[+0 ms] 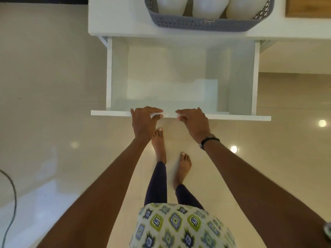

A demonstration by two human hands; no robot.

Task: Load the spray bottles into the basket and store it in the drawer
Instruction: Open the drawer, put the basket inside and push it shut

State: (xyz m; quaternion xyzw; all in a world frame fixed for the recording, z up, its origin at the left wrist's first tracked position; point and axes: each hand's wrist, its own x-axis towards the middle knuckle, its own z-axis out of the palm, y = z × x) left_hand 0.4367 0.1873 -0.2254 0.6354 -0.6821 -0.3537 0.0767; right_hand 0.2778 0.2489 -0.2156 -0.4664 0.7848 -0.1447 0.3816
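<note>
Drawer (180,72) open, empty; left hand (144,120) and right hand (194,121) curled over front. Next: lift basket (202,24), 3 bottles (209,6) loaded, down in.

The top edge cuts the grey basket (202,24) so only its near wall shows, and the three white spray bottles (209,6) in it appear as rounded bodies alone, heads and triggers out of view. A wooden board (308,8) is clipped at the upper right corner. The fingertips of the left hand (145,120) and right hand (194,120) curl out of sight over the drawer front (232,117). The dark cable (10,203) runs off the left edge.
</note>
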